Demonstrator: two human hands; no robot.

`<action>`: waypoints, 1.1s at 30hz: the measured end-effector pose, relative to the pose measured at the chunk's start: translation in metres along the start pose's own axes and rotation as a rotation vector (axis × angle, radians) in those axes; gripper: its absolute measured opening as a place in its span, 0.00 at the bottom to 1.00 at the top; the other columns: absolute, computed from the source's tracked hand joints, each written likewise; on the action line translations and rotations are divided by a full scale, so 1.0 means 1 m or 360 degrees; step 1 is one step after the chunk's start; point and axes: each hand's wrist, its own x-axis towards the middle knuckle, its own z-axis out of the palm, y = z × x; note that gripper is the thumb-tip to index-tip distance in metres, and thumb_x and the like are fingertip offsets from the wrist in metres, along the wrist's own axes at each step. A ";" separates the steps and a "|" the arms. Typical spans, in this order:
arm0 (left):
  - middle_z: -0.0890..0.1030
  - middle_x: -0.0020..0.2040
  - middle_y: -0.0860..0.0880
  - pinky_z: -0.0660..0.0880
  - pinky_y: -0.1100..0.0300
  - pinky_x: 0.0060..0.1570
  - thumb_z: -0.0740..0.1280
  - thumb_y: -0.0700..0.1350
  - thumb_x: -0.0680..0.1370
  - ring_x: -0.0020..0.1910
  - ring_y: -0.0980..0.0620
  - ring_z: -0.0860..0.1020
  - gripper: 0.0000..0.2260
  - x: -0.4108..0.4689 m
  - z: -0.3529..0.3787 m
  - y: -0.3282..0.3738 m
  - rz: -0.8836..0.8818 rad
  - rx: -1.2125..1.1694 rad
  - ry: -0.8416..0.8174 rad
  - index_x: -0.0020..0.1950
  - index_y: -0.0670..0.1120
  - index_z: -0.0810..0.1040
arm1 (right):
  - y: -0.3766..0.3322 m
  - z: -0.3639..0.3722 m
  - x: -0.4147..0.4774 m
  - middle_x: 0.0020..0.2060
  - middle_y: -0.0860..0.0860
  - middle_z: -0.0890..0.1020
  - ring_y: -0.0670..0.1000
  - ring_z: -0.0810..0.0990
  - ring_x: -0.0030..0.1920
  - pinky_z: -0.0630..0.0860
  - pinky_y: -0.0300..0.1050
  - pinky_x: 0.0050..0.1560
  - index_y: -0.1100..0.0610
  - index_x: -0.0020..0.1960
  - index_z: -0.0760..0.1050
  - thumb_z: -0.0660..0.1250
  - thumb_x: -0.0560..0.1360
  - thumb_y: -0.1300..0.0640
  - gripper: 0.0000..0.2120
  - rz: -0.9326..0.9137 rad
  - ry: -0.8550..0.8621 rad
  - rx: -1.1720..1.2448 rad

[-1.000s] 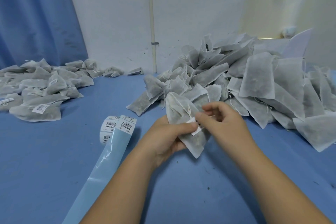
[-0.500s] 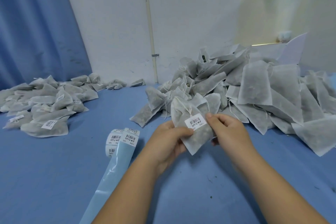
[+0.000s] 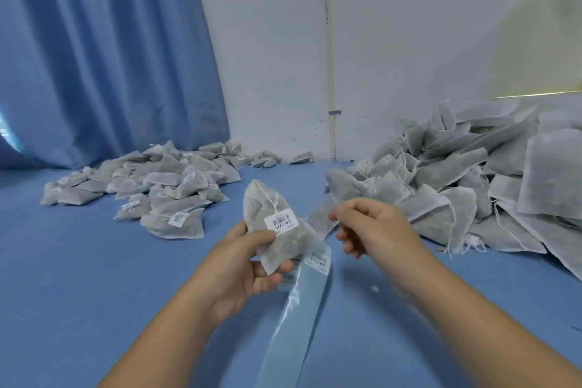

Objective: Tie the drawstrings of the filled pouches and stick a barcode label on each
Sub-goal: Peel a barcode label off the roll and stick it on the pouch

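1. A filled pouch (image 3: 283, 249) was gripped in the left hand (image 3: 239, 268), the thumb laid on its front, above the blue table (image 3: 78, 277).
2. A barcode label (image 3: 281, 223) was stuck on its face, below the drawstring (image 3: 271, 198).
3. The right hand (image 3: 378, 230) was held apart from the pouch, fingers curled; whether anything was pinched could not be told.
4. A label backing strip (image 3: 296, 324) was laid beneath the hands.
5. Labelled pouches (image 3: 163, 186) were heaped at the left, a larger heap (image 3: 456, 186) at the right.
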 end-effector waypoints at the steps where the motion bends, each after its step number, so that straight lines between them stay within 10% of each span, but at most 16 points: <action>1: 0.83 0.37 0.45 0.73 0.63 0.21 0.63 0.39 0.80 0.29 0.49 0.80 0.06 0.001 -0.012 0.000 -0.0006 -0.0029 0.0069 0.54 0.46 0.77 | -0.005 0.013 0.005 0.26 0.49 0.78 0.47 0.73 0.25 0.70 0.37 0.26 0.58 0.40 0.80 0.65 0.76 0.61 0.08 -0.0011 -0.0054 -0.0016; 9: 0.78 0.35 0.43 0.74 0.66 0.21 0.63 0.37 0.80 0.24 0.53 0.77 0.02 0.043 -0.092 0.029 0.0003 -0.0273 0.0512 0.50 0.38 0.74 | -0.015 0.071 0.035 0.26 0.48 0.78 0.46 0.74 0.25 0.70 0.37 0.27 0.58 0.41 0.81 0.65 0.76 0.60 0.08 -0.0047 -0.0192 -0.0058; 14: 0.73 0.67 0.37 0.73 0.57 0.65 0.62 0.34 0.82 0.62 0.42 0.77 0.04 0.080 -0.130 0.070 0.0356 -0.0769 0.0784 0.55 0.35 0.74 | -0.007 0.077 0.047 0.26 0.48 0.78 0.47 0.73 0.25 0.69 0.38 0.27 0.58 0.41 0.81 0.66 0.76 0.60 0.07 -0.0061 -0.0124 -0.0058; 23: 0.78 0.40 0.49 0.74 0.58 0.38 0.60 0.37 0.80 0.37 0.51 0.79 0.07 0.081 -0.096 0.027 0.0191 -0.0657 0.0588 0.51 0.45 0.76 | 0.012 0.055 0.038 0.26 0.49 0.78 0.47 0.73 0.25 0.70 0.38 0.28 0.57 0.39 0.81 0.67 0.75 0.59 0.07 -0.0030 -0.0018 -0.0124; 33: 0.77 0.29 0.52 0.69 0.63 0.32 0.60 0.38 0.80 0.26 0.56 0.74 0.08 0.058 0.033 0.028 0.0118 -0.0367 0.0154 0.48 0.46 0.78 | 0.020 -0.002 0.010 0.25 0.48 0.77 0.47 0.73 0.25 0.70 0.36 0.27 0.58 0.40 0.81 0.66 0.76 0.59 0.08 -0.0043 0.0117 -0.0176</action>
